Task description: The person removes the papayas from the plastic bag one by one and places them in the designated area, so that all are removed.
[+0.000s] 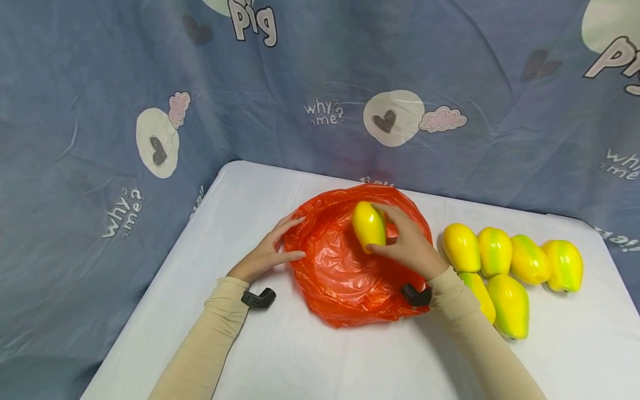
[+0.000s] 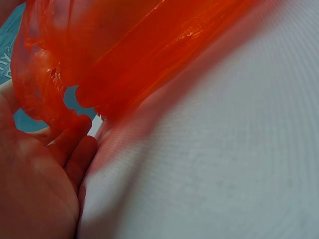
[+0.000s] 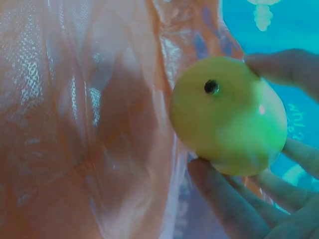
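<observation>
In the head view, a thin red plastic bag (image 1: 335, 261) lies on the table with its mouth spread wide. My right hand (image 1: 407, 244) grips a glossy yellow-green mango (image 1: 369, 225) above the bag's opening. Seen from the right wrist, thumb and fingers pinch the mango (image 3: 224, 119) around its sides, and a dark spot shows on its end. At the bag's left rim is my left hand (image 1: 267, 253), its fingers and thumb extended and touching the plastic. The left wrist view shows its fingers (image 2: 75, 149) loosely bent against the bag (image 2: 114, 64).
Several more mangoes (image 1: 495, 250) sit in two rows on the right side of the white-covered table (image 1: 280, 361). A blue patterned cloth (image 1: 280, 133) hangs behind and to the left of the table.
</observation>
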A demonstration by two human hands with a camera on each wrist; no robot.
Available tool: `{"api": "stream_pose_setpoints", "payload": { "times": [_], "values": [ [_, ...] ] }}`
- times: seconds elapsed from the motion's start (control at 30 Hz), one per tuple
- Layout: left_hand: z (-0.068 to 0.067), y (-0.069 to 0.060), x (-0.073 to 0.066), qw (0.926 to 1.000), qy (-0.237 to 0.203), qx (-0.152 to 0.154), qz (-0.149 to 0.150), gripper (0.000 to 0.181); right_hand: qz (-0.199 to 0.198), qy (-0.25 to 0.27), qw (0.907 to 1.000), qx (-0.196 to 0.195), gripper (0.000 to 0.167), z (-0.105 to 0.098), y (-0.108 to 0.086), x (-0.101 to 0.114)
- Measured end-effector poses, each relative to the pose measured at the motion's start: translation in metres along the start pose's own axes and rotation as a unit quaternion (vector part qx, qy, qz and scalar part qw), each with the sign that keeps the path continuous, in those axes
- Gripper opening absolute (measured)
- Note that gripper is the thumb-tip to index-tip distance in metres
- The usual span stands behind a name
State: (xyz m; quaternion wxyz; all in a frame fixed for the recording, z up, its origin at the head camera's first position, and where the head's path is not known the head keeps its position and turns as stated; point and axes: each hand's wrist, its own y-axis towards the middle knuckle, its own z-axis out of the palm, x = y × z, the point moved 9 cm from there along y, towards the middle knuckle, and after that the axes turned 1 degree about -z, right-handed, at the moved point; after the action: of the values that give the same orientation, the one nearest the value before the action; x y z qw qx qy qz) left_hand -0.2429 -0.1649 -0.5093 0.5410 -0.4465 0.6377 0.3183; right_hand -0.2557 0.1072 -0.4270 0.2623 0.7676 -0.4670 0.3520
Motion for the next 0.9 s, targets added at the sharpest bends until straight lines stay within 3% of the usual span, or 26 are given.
{"api": "stream_pose_setpoints", "payload": {
  "times": [0.37,0.7,0.9],
  "values": [
    [-0.001,0.002,0.001,1.0000,-0.002,0.000,-0.002,0.078,-0.006,0.062,0.9977,-0.028,0.087,-0.022,-0.028,0.000],
    [-0.002,0.002,-0.001,1.0000,-0.001,-0.003,-0.006,0.079,0.020,0.055,0.9966,-0.059,0.086,-0.051,-0.059,-0.004],
    [0.000,-0.001,-0.001,1.0000,-0.002,0.000,-0.010,0.078,0.031,0.088,0.9921,-0.083,0.089,-0.065,-0.079,-0.011]
  ]
}}
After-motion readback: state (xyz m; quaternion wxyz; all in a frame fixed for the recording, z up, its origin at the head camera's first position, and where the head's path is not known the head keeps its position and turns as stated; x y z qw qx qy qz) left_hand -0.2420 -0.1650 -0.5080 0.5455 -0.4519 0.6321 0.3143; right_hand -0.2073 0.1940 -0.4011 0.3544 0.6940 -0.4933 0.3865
